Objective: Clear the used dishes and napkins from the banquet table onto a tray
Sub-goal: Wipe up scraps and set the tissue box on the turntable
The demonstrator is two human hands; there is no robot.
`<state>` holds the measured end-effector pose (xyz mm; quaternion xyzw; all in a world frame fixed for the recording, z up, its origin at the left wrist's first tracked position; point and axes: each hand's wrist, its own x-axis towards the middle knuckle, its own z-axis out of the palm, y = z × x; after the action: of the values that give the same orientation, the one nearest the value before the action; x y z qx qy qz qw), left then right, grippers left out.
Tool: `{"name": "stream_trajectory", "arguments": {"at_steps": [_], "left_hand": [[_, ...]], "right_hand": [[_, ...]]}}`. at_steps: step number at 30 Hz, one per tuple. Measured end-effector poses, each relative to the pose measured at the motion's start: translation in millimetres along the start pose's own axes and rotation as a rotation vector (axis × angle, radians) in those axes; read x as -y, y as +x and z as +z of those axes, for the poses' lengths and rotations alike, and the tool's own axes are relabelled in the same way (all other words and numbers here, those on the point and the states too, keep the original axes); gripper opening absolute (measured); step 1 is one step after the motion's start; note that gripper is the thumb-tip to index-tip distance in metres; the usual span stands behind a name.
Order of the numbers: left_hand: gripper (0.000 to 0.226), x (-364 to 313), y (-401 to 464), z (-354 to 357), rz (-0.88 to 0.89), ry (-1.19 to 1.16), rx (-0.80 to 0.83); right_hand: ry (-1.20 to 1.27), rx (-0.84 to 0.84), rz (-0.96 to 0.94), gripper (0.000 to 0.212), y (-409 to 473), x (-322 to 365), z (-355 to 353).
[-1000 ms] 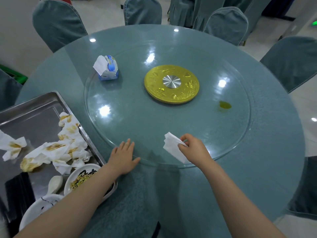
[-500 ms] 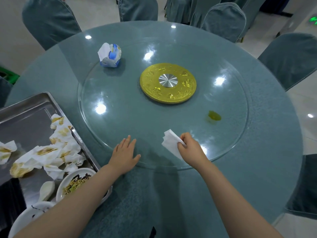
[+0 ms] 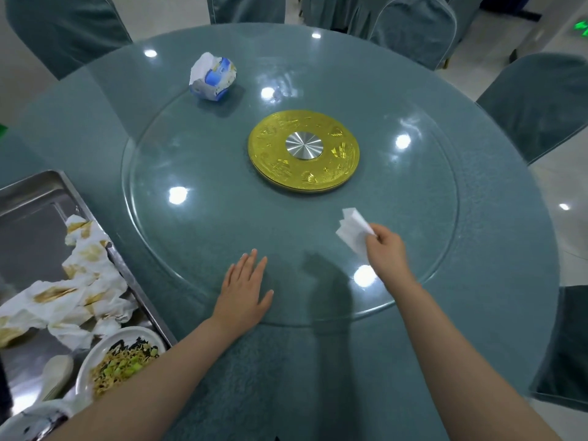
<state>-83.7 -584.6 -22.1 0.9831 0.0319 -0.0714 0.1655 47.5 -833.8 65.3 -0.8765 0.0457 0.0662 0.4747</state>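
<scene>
My right hand [image 3: 386, 249] pinches a folded white napkin [image 3: 353, 229] over the glass turntable [image 3: 191, 237], right of centre. My left hand [image 3: 245, 289] lies flat with straight fingers on the turntable's near edge. A steel tray [image 3: 35, 192] sits at the left table edge. It holds several stained crumpled napkins [image 3: 73, 291], a white bowl with food scraps [image 3: 117, 361], a white spoon [image 3: 57, 374] and another white dish [image 3: 35, 421] at the bottom corner.
A blue and white tissue pack [image 3: 213, 79] stands on the far left of the turntable. A gold disc with a steel hub [image 3: 304, 151] marks its centre. Covered chairs [image 3: 537, 103] ring the round table.
My right hand has moved the napkin forward and right across the glass, over where a yellow-green spot was; that spot is no longer visible. The turntable has turned, carrying the tissue pack further away. My left hand stays flat.
</scene>
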Motion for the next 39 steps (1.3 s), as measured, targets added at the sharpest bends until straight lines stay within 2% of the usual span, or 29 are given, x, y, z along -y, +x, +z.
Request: {"name": "stream_trajectory", "arguments": {"at_steps": [5,9,12,17,24,32,39], "left_hand": [[0.080,-0.7,6.7,7.0,-0.007,-0.037,-0.052],[0.082,6.0,10.5,11.0,-0.055,-0.035,-0.056],[0.080,15.2,15.5,9.4,-0.121,-0.066,-0.107],[0.077,36.6,23.4,4.9,-0.182,-0.056,-0.168],[0.072,64.1,32.8,0.6,-0.190,-0.020,-0.194],[0.068,77.0,34.9,-1.8,-0.165,0.027,-0.227],[0.067,79.2,36.3,-2.6,-0.162,0.052,-0.232]], "right_hand": [[-0.008,-0.149,-0.061,0.038,38.1,6.3,-9.2],[-0.080,-0.182,-0.071,0.043,56.9,6.1,-0.3],[-0.156,-0.125,-0.069,0.045,57.3,0.1,15.4],[-0.257,0.041,-0.179,0.044,50.1,-19.3,47.7],[-0.205,0.166,-0.152,0.042,26.8,-22.7,84.4],[-0.064,0.145,-0.042,0.040,15.5,-16.2,97.2],[-0.067,0.165,-0.066,0.039,12.5,-17.4,104.9]]}}
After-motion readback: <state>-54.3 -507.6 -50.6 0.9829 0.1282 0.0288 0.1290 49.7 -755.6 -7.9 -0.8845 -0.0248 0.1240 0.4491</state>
